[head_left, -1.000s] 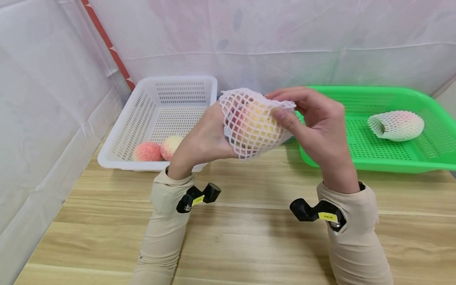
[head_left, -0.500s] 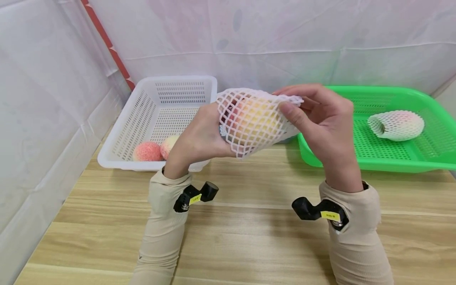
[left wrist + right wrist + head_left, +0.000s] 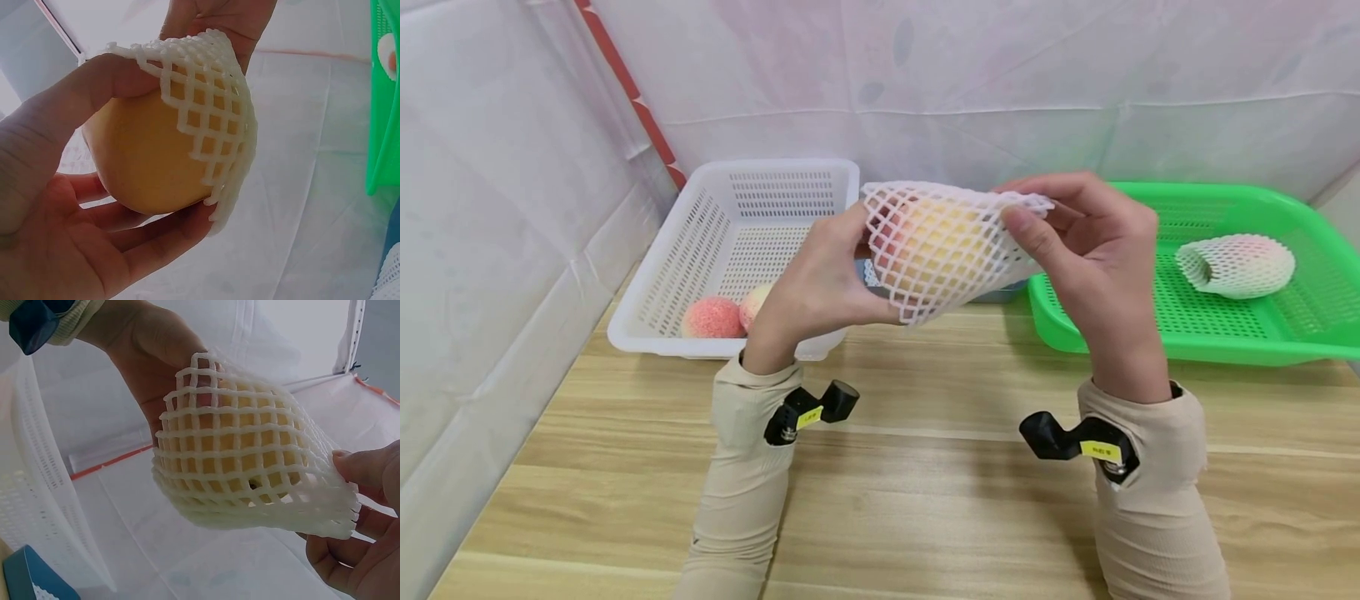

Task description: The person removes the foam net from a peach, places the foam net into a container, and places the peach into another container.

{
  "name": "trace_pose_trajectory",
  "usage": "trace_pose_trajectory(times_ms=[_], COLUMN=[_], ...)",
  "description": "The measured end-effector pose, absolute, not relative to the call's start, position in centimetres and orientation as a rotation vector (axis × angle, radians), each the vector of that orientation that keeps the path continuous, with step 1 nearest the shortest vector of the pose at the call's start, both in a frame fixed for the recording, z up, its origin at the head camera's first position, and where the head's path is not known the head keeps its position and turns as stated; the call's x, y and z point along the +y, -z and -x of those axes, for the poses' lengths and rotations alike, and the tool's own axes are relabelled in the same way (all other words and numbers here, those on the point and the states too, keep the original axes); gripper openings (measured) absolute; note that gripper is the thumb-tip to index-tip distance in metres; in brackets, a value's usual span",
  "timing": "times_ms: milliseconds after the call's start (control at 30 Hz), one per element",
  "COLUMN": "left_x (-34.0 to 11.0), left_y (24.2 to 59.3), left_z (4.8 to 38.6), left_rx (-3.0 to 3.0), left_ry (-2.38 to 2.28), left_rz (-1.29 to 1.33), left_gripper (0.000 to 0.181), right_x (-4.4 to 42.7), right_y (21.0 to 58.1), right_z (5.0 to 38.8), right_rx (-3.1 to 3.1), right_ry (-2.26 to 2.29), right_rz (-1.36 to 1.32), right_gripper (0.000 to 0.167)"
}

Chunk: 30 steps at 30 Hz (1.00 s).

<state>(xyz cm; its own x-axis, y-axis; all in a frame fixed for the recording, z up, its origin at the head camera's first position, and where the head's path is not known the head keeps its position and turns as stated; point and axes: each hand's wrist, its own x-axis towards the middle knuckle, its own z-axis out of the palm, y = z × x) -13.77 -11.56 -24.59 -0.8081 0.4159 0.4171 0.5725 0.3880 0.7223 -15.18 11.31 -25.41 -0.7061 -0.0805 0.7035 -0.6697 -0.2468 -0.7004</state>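
Note:
A yellow and red peach (image 3: 936,246) is held in the air, mostly covered by a white foam net (image 3: 992,242). The left hand (image 3: 827,287) grips the peach from the left, its thumb and fingertips under the net's edge. At the net's narrow right end, the right hand (image 3: 1093,258) pinches the mesh between thumb and fingers. In the left wrist view, the near side of the peach (image 3: 147,153) is bare beside the net's rim. The right wrist view shows mesh (image 3: 231,450) around the peach, with a dark spot showing through.
A white basket (image 3: 658,343) at the left holds two pink and cream peaches (image 3: 711,318). The green basket (image 3: 1225,350) at the right holds a netted peach (image 3: 1243,265). Behind the hands, a blue-grey container (image 3: 1003,293) is partly hidden. A white cloth wall (image 3: 1000,67) stands behind.
The right hand has moved right, drawing the net's end out past the peach. The left hand has shifted slightly left, and less of it lies under the mesh.

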Motion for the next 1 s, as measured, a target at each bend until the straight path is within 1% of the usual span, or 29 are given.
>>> trace_pose_trajectory(times_ms=[300, 667, 1000], left_x=[-11.76, -11.99, -12.18], left_y=[24.81, 24.83, 24.72], left_z=[14.09, 14.24, 14.31], left_rx=[-2.445, -2.422, -2.415], left_ry=[1.39, 1.376, 1.397], left_rz=[0.903, 0.892, 0.848], left_gripper=[0.08, 0.074, 0.076], right_x=[11.63, 12.09, 12.26], right_y=[25.43, 25.36, 25.31], right_z=[15.48, 15.65, 15.67], right_rx=[-1.617, -1.623, -1.604], right_ry=[-1.991, -2.0, -2.02], right_rz=[-0.858, -0.797, -0.779], right_gripper=[0.017, 0.016, 0.016])
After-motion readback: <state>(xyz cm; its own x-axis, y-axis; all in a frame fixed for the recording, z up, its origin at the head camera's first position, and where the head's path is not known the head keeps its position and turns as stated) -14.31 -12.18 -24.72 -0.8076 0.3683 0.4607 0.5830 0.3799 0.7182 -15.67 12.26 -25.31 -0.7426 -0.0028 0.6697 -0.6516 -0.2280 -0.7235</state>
